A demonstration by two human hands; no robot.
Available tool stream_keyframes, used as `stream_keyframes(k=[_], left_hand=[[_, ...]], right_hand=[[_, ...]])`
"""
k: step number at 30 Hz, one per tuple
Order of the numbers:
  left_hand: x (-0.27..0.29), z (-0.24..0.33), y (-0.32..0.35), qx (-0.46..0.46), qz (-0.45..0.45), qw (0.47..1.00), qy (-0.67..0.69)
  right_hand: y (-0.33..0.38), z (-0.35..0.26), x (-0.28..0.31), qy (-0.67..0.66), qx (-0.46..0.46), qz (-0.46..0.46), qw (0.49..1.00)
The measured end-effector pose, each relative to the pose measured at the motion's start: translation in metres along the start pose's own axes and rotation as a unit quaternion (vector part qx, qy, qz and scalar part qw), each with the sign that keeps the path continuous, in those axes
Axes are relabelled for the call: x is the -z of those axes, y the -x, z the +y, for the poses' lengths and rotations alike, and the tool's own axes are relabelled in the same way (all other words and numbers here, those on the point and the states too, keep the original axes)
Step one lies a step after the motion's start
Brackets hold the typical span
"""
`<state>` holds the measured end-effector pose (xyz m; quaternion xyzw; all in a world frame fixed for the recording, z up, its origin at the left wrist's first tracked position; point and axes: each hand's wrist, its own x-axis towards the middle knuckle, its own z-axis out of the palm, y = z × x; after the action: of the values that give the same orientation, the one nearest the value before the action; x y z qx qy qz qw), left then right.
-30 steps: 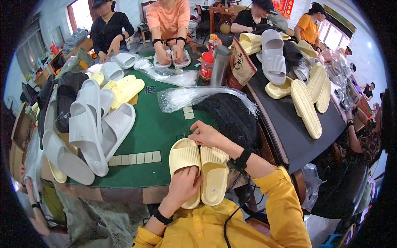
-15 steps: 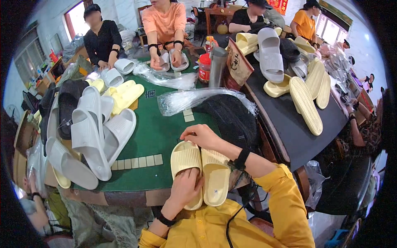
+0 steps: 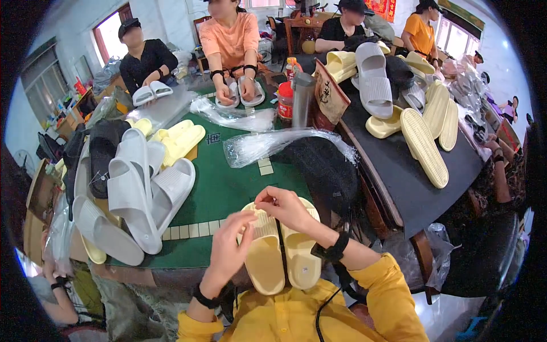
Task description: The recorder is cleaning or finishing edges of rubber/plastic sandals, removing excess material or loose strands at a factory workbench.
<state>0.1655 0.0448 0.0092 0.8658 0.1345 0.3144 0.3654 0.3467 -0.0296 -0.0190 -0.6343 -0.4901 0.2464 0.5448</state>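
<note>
A pair of pale yellow slippers lies side by side at the table's near edge, toes away from me. Over the left slipper's strap is my left hand, its fingers stretched out and thumb apart, with nothing visible in it. My right hand reaches across the right slipper's strap from the right. Its thumb and forefinger are pinched together above the toes, and whatever is between them is too small to make out. The two hands' fingertips are close together.
Grey slippers and black ones are heaped at left. A bundle of clear plastic strands lies ahead, near a grey flask and a red-lidded jar. More slippers cover the dark table at right. Co-workers sit across from me.
My left hand has come out of the left slipper and risen to its strap. My right hand has moved slightly nearer. Across the table, a co-worker has lifted a pair of light slippers.
</note>
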Motion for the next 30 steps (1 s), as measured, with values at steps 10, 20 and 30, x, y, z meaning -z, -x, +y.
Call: stream_keyframes(k=[10, 20, 30], left_hand=[[-0.033, -0.059, -0.037, 0.151, -0.083, 0.956, 0.238], [-0.054, -0.065, -0.029, 0.177, -0.006, 0.94, 0.293], [-0.055, -0.064, -0.026, 0.197, 0.037, 0.934, 0.296]], right_hand=[[0.001, 0.025, -0.01, -0.152, -0.039, 0.074, 0.985], [0.003, 0.029, -0.015, -0.222, -0.025, 0.078, 0.971], [0.007, 0.022, -0.011, -0.254, 0.037, 0.096, 0.962]])
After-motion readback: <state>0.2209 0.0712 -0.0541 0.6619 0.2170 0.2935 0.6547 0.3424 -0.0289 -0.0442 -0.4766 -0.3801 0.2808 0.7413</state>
